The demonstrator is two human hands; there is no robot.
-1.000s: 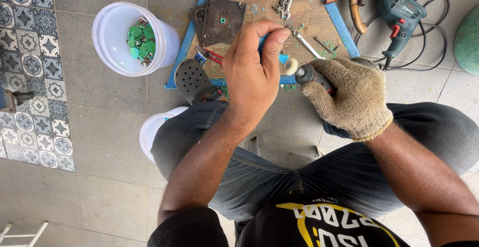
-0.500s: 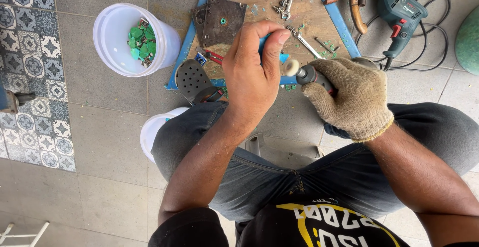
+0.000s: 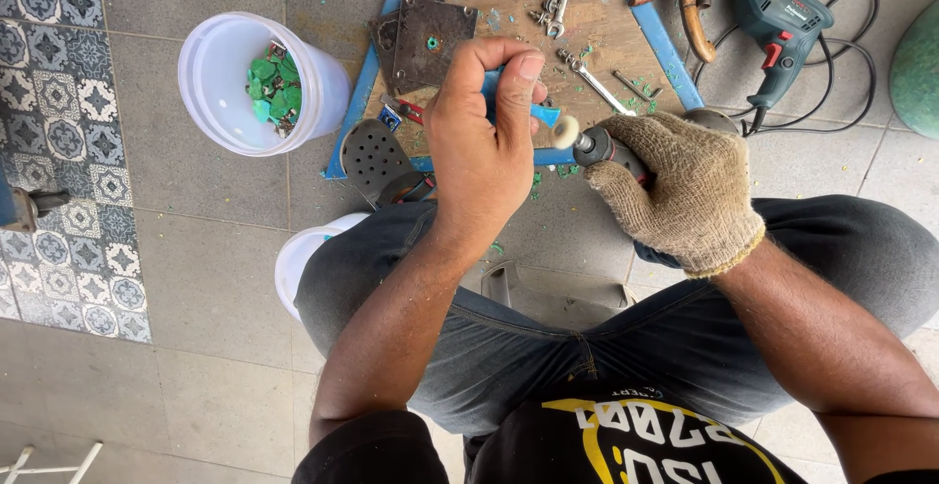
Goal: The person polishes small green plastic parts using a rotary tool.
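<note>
Seated low, a person pinches a small blue piece (image 3: 541, 112) in the bare left hand (image 3: 484, 142) above the wooden board (image 3: 509, 15) — the gloved right hand (image 3: 685, 191) grips a rotary tool (image 3: 597, 145), its pale buffing tip (image 3: 564, 131) touching it. Light, steady contact seems wisest.

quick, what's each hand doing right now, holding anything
Left hand: bare, closed on a small blue piece.
Right hand: gloved, closed on a rotary tool with a round white tip.
</note>
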